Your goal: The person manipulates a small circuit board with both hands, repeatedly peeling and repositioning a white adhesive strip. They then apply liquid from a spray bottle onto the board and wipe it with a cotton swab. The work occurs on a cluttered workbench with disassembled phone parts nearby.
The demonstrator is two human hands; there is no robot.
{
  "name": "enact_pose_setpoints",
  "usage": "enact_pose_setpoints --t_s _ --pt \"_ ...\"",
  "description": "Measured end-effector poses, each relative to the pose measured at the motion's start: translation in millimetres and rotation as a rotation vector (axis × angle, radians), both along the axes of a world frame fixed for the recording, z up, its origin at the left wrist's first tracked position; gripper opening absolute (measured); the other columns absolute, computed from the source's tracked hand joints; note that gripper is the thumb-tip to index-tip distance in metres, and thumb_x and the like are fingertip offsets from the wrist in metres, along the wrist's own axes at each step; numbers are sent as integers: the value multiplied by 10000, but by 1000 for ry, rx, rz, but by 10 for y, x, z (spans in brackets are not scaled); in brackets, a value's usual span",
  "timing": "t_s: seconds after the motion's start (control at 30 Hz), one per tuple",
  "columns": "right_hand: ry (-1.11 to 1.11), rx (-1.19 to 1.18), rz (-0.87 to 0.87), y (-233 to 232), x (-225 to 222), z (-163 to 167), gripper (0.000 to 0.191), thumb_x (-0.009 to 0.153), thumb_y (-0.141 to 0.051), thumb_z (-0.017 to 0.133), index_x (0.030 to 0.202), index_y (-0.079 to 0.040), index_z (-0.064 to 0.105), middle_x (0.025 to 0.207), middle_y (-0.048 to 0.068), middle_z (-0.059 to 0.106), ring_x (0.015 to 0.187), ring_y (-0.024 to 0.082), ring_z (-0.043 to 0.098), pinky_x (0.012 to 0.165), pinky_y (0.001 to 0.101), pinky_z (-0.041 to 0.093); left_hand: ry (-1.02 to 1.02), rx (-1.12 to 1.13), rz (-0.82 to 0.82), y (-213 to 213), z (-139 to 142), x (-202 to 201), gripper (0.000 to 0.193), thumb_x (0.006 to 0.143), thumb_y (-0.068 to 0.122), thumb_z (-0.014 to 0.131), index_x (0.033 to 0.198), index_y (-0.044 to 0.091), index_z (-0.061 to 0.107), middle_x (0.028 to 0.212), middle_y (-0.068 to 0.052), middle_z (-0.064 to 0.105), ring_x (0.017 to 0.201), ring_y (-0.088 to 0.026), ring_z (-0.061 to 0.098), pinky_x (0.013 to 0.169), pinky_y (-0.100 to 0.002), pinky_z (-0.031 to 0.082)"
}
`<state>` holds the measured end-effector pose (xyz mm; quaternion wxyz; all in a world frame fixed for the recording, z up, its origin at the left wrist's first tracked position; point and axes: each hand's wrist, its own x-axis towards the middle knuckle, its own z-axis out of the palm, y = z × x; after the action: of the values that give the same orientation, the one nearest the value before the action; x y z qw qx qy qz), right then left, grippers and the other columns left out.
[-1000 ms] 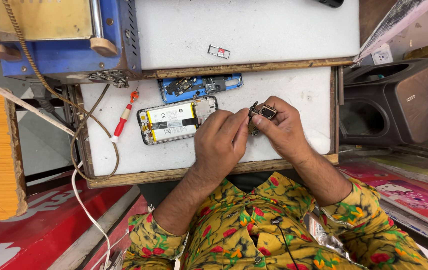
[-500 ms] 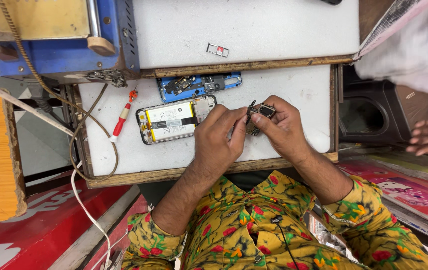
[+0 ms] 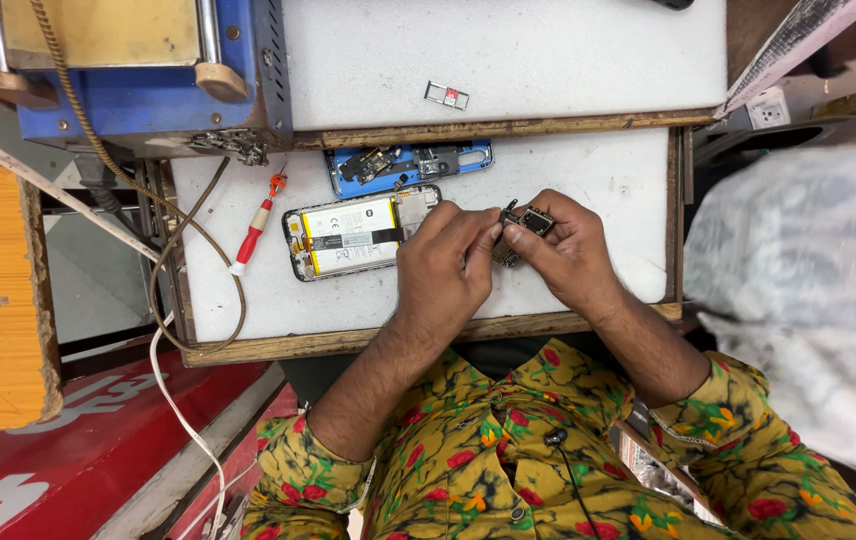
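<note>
Circuit board (image 3: 526, 222), small and dark with metal shields, sits pinched between both hands above the white foam work pad (image 3: 608, 180). Right hand (image 3: 573, 255) clamps it from the side while left hand (image 3: 445, 272) closes thumb and forefinger on its near edge, seemingly working a tiny part (too small to identify). Judging by this, the step is fine work on the removed board; any further move calls for steady fingertip pressure. Just beside lie the opened phone (image 3: 358, 232) with its flat battery exposed, a blue plastic frame (image 3: 408, 163), and a red-handled screwdriver (image 3: 256, 226).
</note>
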<state>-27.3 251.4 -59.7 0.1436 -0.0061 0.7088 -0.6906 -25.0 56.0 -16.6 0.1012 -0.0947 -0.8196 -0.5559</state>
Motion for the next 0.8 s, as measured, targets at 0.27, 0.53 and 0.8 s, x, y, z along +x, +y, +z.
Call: enact_pose_setpoints --t_s 0.27,0.53,0.8 --pt "-22 -50 19 40 42 16 113 1009 -115 701 1002 -30 626 870 -25 661 766 2 569 649 167 474 -89 31 -14 19 -8 16 117 935 46 742 1052 54 736 879 -94 655 730 -238 697 608 -341 543" --pt "-24 -154 45 103 52 -9 107 1023 -104 702 1007 -28 629 877 -27 628 783 9 555 659 184 464 -57 -5 -50 20 15 71 116 957 55 740 1069 38 712 918 -99 669 803 -239 708 681 -334 561" --pt "-21 -147 31 34 -21 43 105 1016 -107 696 994 -30 629 882 -19 656 793 13 588 672 192 495 -65 -27 -53 -20 33 -21 130 945 52 747 1072 42 723 897 -102 657 779 -250 704 656 -350 554"
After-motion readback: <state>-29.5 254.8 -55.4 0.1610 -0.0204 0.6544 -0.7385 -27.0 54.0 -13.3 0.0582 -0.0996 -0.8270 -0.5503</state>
